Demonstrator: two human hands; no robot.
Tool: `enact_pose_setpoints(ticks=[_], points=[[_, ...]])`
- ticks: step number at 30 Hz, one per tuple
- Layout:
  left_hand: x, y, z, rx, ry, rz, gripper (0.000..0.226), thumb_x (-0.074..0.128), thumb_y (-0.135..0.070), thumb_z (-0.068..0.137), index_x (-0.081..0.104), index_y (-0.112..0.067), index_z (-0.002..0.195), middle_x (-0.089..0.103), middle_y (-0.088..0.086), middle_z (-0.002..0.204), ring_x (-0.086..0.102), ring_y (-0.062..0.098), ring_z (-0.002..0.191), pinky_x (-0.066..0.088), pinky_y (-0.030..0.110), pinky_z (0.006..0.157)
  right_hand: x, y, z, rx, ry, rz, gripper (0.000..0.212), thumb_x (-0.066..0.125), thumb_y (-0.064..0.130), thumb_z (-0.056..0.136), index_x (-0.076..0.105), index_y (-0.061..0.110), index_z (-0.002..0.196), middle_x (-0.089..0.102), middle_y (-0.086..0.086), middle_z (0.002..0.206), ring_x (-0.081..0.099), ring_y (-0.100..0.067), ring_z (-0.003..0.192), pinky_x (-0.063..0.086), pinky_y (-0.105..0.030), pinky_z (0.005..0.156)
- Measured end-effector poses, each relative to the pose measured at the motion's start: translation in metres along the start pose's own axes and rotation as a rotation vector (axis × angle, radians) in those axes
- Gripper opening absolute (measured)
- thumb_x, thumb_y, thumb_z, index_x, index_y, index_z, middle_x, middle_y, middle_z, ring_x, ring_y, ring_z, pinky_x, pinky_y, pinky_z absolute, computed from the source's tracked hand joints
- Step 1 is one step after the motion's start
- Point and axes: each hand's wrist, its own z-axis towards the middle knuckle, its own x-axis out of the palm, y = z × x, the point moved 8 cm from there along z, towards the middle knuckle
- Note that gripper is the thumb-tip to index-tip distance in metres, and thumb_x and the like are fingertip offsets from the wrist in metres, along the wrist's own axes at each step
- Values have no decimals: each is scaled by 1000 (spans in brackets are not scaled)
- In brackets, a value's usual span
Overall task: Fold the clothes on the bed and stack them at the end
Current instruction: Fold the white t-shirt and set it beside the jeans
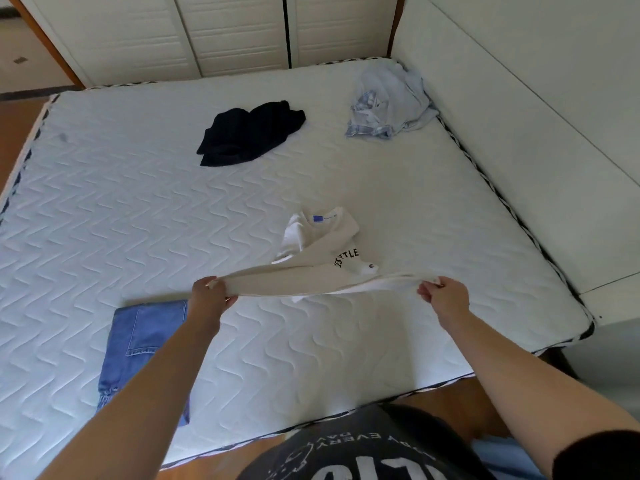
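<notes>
A white T-shirt (322, 258) with black lettering lies crumpled in the middle of the bed, its near edge pulled taut above the mattress. My left hand (209, 296) grips one end of that edge and my right hand (443, 296) pinches the other end. Folded blue jeans (145, 344) rest on the mattress near the foot, partly hidden under my left forearm. A crumpled black garment (249, 133) lies farther up the bed. A light blue shirt (389, 102) sits bunched in the far right corner.
The white quilted mattress (104, 220) fills the view. A white wall panel (536, 116) runs along its right side and white wardrobe doors (225, 32) stand beyond the far edge. Wooden floor (14, 126) shows at left and by my legs.
</notes>
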Motion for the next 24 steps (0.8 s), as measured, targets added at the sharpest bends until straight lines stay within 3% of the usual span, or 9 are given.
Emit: enact_pose_setpoints(ticks=[2, 4, 6, 10, 13, 15, 19, 22, 24], points=[[-31, 1, 5, 12, -23, 46, 24, 39, -3, 98, 54, 11, 111, 53, 25, 105, 57, 33, 99, 58, 24, 62, -19, 24, -2, -81, -87, 14, 14, 58, -3, 89, 71, -7, 94, 66, -16, 77, 62, -20, 66, 54, -35, 71], [-58, 2, 9, 8, -71, 80, 28, 41, -8, 100, 54, 10, 117, 55, 26, 110, 60, 34, 97, 57, 21, 60, -38, 52, -6, -157, -143, 32, 29, 53, -8, 85, 73, 10, 96, 62, -10, 71, 50, -3, 46, 43, -20, 48], [-72, 0, 9, 23, -85, 108, 26, 44, -10, 101, 54, 9, 113, 58, 25, 107, 62, 34, 92, 55, 17, 54, -53, 74, -10, -184, -158, 126, 35, 52, -3, 85, 73, 22, 97, 63, -7, 73, 46, -1, 40, 38, -14, 41], [-68, 5, 1, 18, -31, 144, 15, 48, -12, 101, 55, 1, 100, 63, 17, 93, 69, 32, 81, 54, 19, 47, -44, 81, -19, -88, -82, 385, 16, 65, 21, 90, 75, 17, 79, 69, -4, 86, 66, -11, 77, 55, -23, 79], [-55, 38, -9, -125, 31, 43, 9, 50, -8, 101, 52, -8, 91, 61, 11, 82, 69, 15, 50, 55, 21, 45, -24, 53, -38, -94, -7, 294, 13, 69, 17, 91, 72, 5, 88, 68, -13, 88, 65, -23, 83, 56, -33, 83], [-48, 63, -17, -213, 87, 46, 2, 49, -3, 100, 50, -3, 101, 60, 14, 84, 68, 15, 48, 56, 23, 46, -17, 25, -48, -60, 25, 218, 18, 70, 9, 89, 68, 4, 106, 62, -17, 90, 63, -28, 86, 55, -36, 84], [-50, 111, -30, -405, 148, 83, 14, 49, -2, 101, 49, 3, 114, 61, 22, 90, 68, 24, 58, 59, 32, 55, -10, -38, -51, 243, 121, 143, 43, 71, 2, 86, 56, -4, 126, 57, -18, 113, 61, -32, 104, 54, -37, 90], [-56, 136, -41, -535, 174, 265, 17, 45, -6, 104, 51, 5, 114, 65, 23, 92, 66, 27, 69, 58, 33, 51, -21, -92, -61, 556, 211, -126, 36, 74, 0, 83, 59, -9, 114, 61, -19, 117, 62, -28, 101, 59, -32, 70], [-56, 145, -44, -564, 189, 349, 19, 44, -7, 104, 53, 4, 115, 67, 21, 90, 65, 29, 78, 57, 37, 58, -33, -125, -73, 759, 279, -250, 31, 72, -2, 84, 59, -8, 111, 64, -20, 113, 64, -29, 100, 58, -34, 70]])
